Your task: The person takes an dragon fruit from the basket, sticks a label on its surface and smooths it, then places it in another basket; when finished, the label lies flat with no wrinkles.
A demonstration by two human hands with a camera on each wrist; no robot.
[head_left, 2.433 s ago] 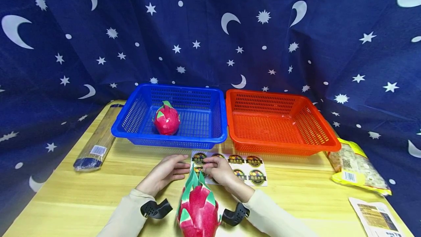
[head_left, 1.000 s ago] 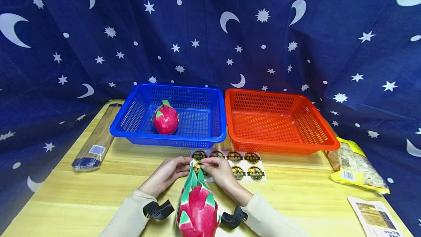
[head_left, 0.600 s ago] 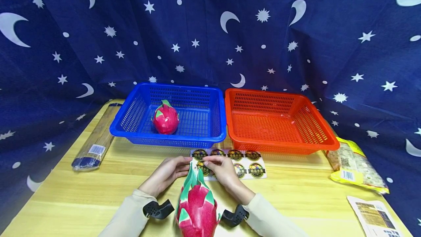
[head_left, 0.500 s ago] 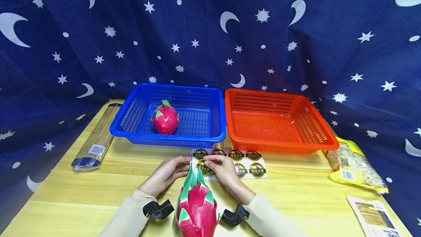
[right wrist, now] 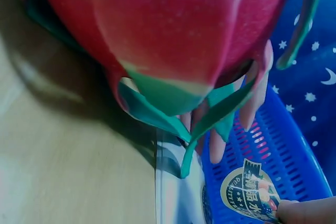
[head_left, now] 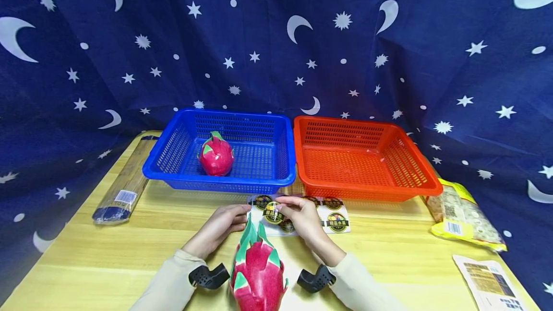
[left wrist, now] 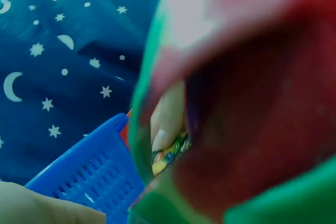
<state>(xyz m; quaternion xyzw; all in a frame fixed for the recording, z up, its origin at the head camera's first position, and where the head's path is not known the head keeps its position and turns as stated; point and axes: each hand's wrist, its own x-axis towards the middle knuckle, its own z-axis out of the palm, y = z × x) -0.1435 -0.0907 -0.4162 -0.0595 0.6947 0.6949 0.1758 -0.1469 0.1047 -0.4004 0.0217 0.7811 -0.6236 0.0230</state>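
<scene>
My right hand (head_left: 306,220) pinches a round fruit label sticker (head_left: 271,213) between thumb and fingertips, above a white sticker sheet (head_left: 344,224). In the right wrist view the sticker (right wrist: 242,190) is lifted by one edge, its free side in the air. My left hand (head_left: 221,228) rests at the sheet's left edge, fingers loosely extended. A large pink dragon fruit (head_left: 259,280) with green leaf tips stands close in front, between my forearms. It fills much of both wrist views and covers part of the hands there.
A blue basket (head_left: 168,180) holds another dragon fruit (head_left: 216,156). Beside it stands a red basket (head_left: 371,192). A long wrapped bundle (head_left: 129,181) lies at left. A yellow-edged food bag (head_left: 468,215) and a white packet (head_left: 488,282) lie at right.
My right hand has peeled the sticker up off the sheet and shifted slightly right with it. The left hand stays almost where it was, at the sheet's edge.
</scene>
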